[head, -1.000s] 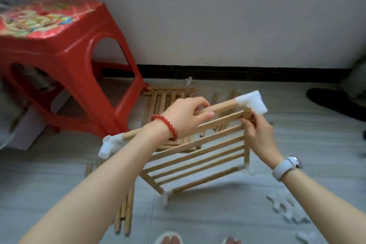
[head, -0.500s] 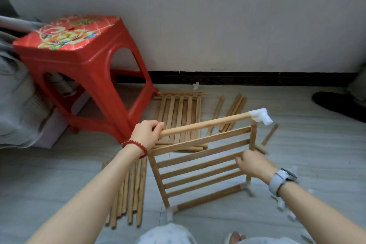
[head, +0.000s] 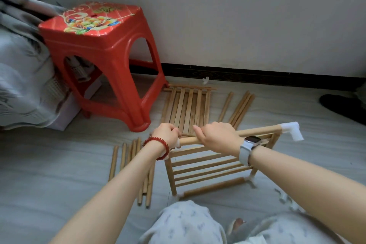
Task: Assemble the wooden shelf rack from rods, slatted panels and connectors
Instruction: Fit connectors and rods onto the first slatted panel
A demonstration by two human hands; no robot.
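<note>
A slatted wooden panel [head: 206, 166] stands upright on the floor in front of me. Along its top runs a wooden rod [head: 259, 131] with a white connector [head: 291, 129] on its right end. My left hand [head: 166, 136] grips the rod's left end, where a white connector shows just below the fingers. My right hand [head: 215, 136] is curled round the rod near its middle. White connectors sit at the panel's bottom corners [head: 251, 179]. A second slatted panel [head: 187, 108] lies flat on the floor behind.
A red plastic stool [head: 103, 53] stands at the left, by the wall. Loose rods lie on the floor at the left [head: 130, 161] and behind [head: 239, 109]. Several small white connectors [head: 285, 197] are scattered at the right. My knees fill the bottom edge.
My right hand has left the panel's right side and now grips the top rod near the middle. My left hand stays on the rod's left end. The view has tilted down.
</note>
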